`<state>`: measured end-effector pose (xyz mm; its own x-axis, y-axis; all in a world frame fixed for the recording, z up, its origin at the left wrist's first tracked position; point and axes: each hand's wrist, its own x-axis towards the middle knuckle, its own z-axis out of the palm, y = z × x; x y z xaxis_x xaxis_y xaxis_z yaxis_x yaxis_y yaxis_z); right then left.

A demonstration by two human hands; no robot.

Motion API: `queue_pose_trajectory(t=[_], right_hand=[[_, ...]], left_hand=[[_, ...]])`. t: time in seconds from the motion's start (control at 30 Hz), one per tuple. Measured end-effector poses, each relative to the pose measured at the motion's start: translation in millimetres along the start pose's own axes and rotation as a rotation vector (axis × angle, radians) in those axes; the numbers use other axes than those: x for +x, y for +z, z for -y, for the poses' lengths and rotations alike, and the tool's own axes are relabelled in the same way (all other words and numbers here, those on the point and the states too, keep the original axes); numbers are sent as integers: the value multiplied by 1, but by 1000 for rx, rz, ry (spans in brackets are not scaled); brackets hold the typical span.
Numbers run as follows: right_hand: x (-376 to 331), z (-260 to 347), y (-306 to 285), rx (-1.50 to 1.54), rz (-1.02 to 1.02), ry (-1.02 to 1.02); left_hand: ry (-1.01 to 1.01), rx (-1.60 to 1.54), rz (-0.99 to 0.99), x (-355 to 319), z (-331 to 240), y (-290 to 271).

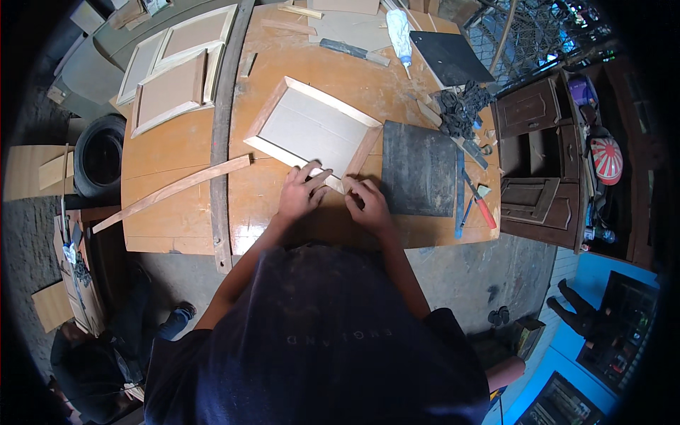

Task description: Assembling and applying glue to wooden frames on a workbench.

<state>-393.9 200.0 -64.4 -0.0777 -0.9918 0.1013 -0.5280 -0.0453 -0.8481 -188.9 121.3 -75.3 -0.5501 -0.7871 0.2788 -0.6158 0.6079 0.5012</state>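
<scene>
A rectangular wooden frame (365, 115) with a pale grey panel (304, 126) inside lies tilted on the orange-brown table (283, 227). My left hand (302, 193) is on its near rail, fingers curled over the wood and thumb on the near side. Beside it, my right hand (366, 203) grips at the near right corner with bent fingers; the fingertips partly hide that joint. Just right of the frame lies a dark, worn square board (419, 168).
Finished-looking frames (170, 92) lie at the far left, past a long dark bar (221, 142). A loose wood strip (177, 190) crosses the bar. At right are a red-handled tool (484, 211), black crumpled material (464, 110) and a white bottle (399, 39). Another person (92, 368) is lower left.
</scene>
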Motion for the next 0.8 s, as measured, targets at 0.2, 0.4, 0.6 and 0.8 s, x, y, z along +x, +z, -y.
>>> queue_pose_trajectory(t=[0.2, 0.4, 0.6, 0.8], right_hand=[[-4, 12, 0, -198, 46, -45], [-3, 12, -1, -224, 34, -72], [-3, 9, -1, -255, 48, -87], [-3, 11, -2, -276, 70, -95]], left_hand=[[-28, 5, 4, -1, -3, -1], [-29, 16, 3, -2, -3, -1], [-40, 14, 35, -2, -4, -2], [-43, 18, 32, -2, -4, -3]])
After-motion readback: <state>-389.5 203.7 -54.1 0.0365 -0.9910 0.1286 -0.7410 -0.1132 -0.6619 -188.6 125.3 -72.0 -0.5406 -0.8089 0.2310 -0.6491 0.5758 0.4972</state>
